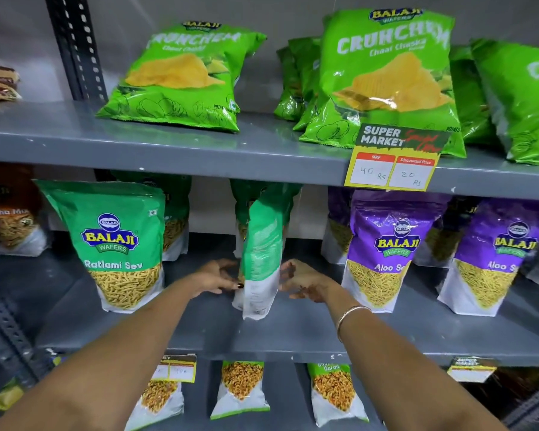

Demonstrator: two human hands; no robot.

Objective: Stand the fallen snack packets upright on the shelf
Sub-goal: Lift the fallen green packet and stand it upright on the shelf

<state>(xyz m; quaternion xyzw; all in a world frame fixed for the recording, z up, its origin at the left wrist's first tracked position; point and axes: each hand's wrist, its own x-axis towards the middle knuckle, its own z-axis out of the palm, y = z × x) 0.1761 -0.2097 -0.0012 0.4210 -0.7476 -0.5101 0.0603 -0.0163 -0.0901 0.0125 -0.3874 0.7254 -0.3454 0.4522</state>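
A green and white snack packet (260, 259) stands nearly upright in the middle of the grey middle shelf (293, 334), its back and side turned toward me and its top leaning slightly right. My left hand (218, 275) grips its lower left edge, thumb on the white base. My right hand (301, 279) presses its curled fingers against the lower right edge. A green Ratlami Sev packet (115, 244) stands upright to the left. Two purple Aloo Sev packets (386, 250) (492, 259) stand upright to the right.
More green packets stand behind at the shelf's back (175, 213). The upper shelf (199, 150) holds leaning Crunchem chip bags (181, 76) (386, 79) and a hanging price tag (392, 160). Small packets (241, 390) sit on the lower shelf. A slotted metal upright (75, 48) stands at left.
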